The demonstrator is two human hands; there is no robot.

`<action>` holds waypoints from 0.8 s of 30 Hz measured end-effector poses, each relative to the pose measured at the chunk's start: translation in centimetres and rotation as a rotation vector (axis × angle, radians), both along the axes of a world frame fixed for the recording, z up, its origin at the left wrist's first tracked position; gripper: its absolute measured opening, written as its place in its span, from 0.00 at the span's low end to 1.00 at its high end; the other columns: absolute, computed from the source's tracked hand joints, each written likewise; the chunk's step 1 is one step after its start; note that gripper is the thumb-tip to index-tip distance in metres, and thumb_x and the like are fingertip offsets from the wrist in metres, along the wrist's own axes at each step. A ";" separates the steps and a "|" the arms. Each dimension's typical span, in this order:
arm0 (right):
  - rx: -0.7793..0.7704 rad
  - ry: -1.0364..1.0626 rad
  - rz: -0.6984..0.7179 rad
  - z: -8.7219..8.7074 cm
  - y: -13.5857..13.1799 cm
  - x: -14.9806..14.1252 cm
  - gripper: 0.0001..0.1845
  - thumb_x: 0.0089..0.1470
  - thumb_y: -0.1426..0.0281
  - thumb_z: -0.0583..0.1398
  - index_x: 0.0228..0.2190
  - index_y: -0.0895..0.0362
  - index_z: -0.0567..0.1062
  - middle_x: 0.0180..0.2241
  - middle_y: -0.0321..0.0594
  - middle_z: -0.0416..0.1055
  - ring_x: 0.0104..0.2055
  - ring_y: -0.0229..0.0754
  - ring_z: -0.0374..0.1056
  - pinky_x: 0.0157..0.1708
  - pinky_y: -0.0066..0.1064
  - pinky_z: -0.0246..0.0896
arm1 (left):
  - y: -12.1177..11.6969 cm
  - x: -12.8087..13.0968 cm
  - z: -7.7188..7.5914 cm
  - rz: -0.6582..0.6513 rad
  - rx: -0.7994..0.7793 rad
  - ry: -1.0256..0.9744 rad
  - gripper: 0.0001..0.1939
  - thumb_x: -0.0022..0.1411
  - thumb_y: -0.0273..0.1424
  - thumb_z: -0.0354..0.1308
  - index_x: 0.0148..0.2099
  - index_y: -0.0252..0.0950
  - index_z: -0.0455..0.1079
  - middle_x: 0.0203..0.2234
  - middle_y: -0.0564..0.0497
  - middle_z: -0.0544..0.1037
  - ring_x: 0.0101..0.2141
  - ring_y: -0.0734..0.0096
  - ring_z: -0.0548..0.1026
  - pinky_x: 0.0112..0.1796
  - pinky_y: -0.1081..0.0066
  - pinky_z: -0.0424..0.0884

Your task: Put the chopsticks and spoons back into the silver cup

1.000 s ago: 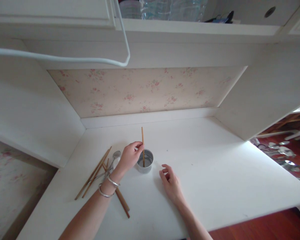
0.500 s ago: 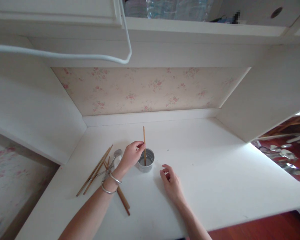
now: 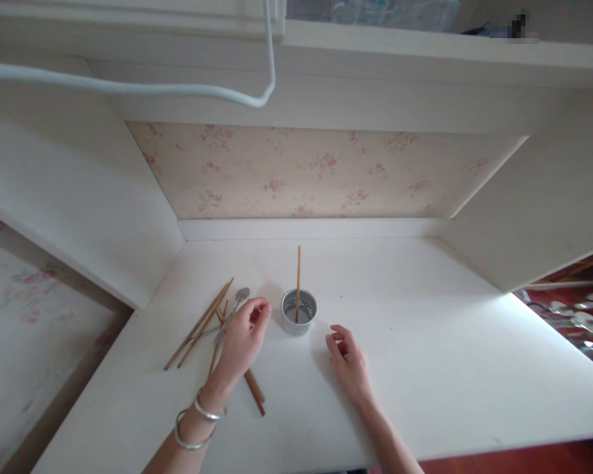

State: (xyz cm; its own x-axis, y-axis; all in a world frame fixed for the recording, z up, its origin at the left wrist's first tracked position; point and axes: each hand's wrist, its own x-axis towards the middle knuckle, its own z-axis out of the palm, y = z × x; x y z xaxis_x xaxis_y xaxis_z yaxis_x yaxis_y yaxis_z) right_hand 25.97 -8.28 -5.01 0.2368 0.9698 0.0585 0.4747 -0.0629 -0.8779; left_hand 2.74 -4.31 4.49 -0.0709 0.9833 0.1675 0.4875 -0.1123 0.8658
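A small metal cup (image 3: 299, 311) stands on the white desk (image 3: 425, 368), with one wooden chopstick (image 3: 298, 276) upright in it. My left hand (image 3: 242, 339), with bracelets on the wrist, hovers just left of the cup over a pile of chopsticks (image 3: 202, 326) and a metal spoon (image 3: 234, 303). Its fingers are loosely curled and hold nothing. My right hand (image 3: 348, 362) rests on the desk to the right of the cup, fingers loosely bent and empty.
A floral back panel (image 3: 316, 171) and white side walls enclose the desk. A white cable (image 3: 128, 89) hangs across the top. Several spoons (image 3: 578, 322) lie on a red surface at the far right.
My left hand let go of the chopstick, which now stands in the cup, and drew back left over the pile. The right hand stayed put.
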 end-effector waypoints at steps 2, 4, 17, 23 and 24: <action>0.013 -0.006 -0.035 0.5 -0.7 -0.5 0.19 0.57 0.54 0.54 0.40 0.55 0.72 0.27 0.38 0.72 0.24 0.39 0.66 0.23 0.27 0.61 | -2.5 -0.7 -0.7 -0.015 -0.084 -0.057 0.17 0.64 0.43 0.51 0.42 0.36 0.71 0.29 0.50 0.76 0.29 0.69 0.73 0.31 0.73 0.68; 0.045 -0.006 -0.031 1.6 -1.5 -1.7 0.17 0.57 0.55 0.54 0.37 0.55 0.73 0.27 0.39 0.72 0.26 0.40 0.66 0.19 0.25 0.59 | -4.9 -1.1 -1.6 -0.057 -0.201 -0.098 0.17 0.63 0.44 0.51 0.42 0.37 0.71 0.23 0.54 0.72 0.25 0.71 0.71 0.26 0.74 0.65; 0.085 -0.397 0.825 10.6 2.8 -18.8 0.13 0.61 0.63 0.52 0.43 0.50 0.73 0.36 0.38 0.78 0.37 0.44 0.74 0.36 0.32 0.66 | -10.3 -2.1 -8.4 -0.019 -0.433 -0.094 0.16 0.63 0.38 0.48 0.24 0.37 0.65 0.17 0.51 0.74 0.22 0.68 0.73 0.26 0.72 0.64; -0.017 -0.852 0.949 9.6 8.0 -26.0 0.17 0.60 0.64 0.50 0.43 0.58 0.72 0.40 0.51 0.76 0.41 0.56 0.75 0.33 0.46 0.71 | -10.4 -2.7 -6.1 -0.174 -0.354 -0.150 0.18 0.66 0.43 0.44 0.37 0.38 0.69 0.21 0.53 0.73 0.25 0.69 0.74 0.28 0.74 0.67; -0.030 -0.868 0.960 9.3 8.6 -26.7 0.15 0.58 0.66 0.52 0.43 0.59 0.72 0.40 0.52 0.76 0.42 0.57 0.74 0.33 0.47 0.71 | -10.4 -2.9 -5.9 -0.189 -0.351 -0.150 0.18 0.66 0.44 0.44 0.37 0.38 0.69 0.21 0.52 0.73 0.25 0.69 0.74 0.29 0.74 0.67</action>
